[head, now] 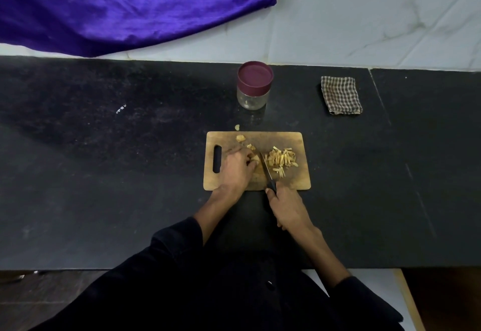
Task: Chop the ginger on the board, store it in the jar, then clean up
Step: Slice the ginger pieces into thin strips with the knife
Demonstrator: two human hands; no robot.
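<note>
Two dark sleeves [182, 265] reach out from my body at the near edge of the black counter [104, 200], and both of my hands meet at the wooden cutting board [299, 182], which I take as my landmark. At the board's near edge my right hand [289, 208] has its fingers wrapped tight round the black handle of the knife [268, 174], whose blade runs away from me across the middle of the board with its tip pointing toward the far side. Just left of the blade, my left hand [235, 169] rests on the board with its fingers curled down over an uncut piece of ginger [254, 159], pinning it against the wood close to the steel. Right of the blade lies a loose heap of cut ginger strips [282, 160], pale yellow, spread over the right half of the board. Near the board's far left corner sit a few stray ginger scraps [240, 138], and one more small bit [237, 127] lies on the counter just beyond the far edge. Farther out from the board stands the clear jar [252, 100] with its maroon lid [255, 75] on. Far right of the board a folded checked cloth [341, 95] lies flat. Beyond everything, far left, a purple fabric [117, 10] hangs over the pale tiled wall [377, 15].
</note>
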